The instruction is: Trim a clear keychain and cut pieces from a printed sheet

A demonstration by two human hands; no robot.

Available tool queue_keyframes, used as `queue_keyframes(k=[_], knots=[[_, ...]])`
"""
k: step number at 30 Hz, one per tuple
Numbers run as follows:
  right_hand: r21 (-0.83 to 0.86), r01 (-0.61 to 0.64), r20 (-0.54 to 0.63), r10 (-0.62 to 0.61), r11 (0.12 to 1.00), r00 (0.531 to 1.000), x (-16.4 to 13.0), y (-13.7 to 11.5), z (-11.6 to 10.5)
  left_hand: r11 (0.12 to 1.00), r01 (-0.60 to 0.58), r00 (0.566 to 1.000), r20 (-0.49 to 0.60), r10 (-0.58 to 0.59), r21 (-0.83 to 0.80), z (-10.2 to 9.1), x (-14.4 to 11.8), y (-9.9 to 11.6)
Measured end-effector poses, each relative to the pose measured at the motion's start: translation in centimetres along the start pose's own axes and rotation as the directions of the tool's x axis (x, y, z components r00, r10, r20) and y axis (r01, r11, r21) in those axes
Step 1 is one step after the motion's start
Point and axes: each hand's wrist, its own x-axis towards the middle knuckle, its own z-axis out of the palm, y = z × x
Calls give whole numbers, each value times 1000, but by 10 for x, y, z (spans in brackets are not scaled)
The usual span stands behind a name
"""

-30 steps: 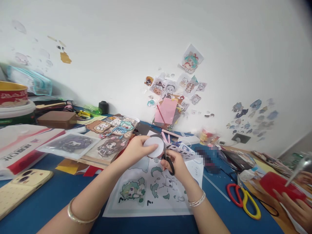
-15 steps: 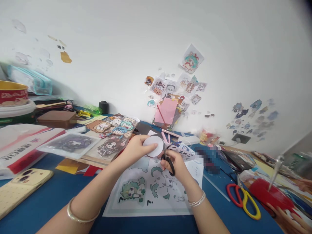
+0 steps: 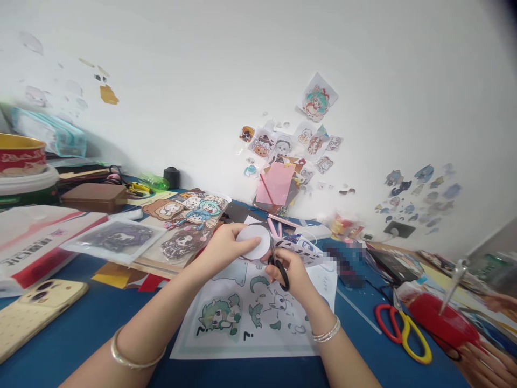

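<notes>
Left hand point(image 3: 224, 249) grips white paper disc point(image 3: 253, 241) above printed sticker sheet point(image 3: 250, 318) on blue worktop point(image 3: 81, 328). Right hand point(image 3: 293, 275) fingers clenched through black scissors point(image 3: 278, 267), blades at disc's edge, partly hidden. Red-yellow scissors point(image 3: 404, 331) lie right; phone point(image 3: 36, 315) left. Another person's hand point(image 3: 480, 366) cut off at the corner.

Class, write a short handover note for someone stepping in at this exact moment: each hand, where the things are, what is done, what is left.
Left hand: holds a white paper disc above the sticker sheet.
Right hand: grips black-handled scissors, blades at the disc's right edge.
Done: the disc's visible outline is mostly round.
Left: trimming at the blades; printed figures on the sheet remain uncut.
Spare red-and-yellow scissors lie to the right on the blue table.
</notes>
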Motion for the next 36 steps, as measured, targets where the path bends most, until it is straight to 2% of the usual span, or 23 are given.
queue_keyframes(k=[13,26,36], knots=[[25,-15,-6,15,1000,1000,0,0,1,999,-5,1000,14,5,-33,-1,0,0],[16,-32,9,32,999,999,0,2,0,999,-16,1000,4,15,35,-6,0,3],[-58,3,39,-1,998,999,0,5,-2,998,-14,1000,11,13,56,-6,-2,4]])
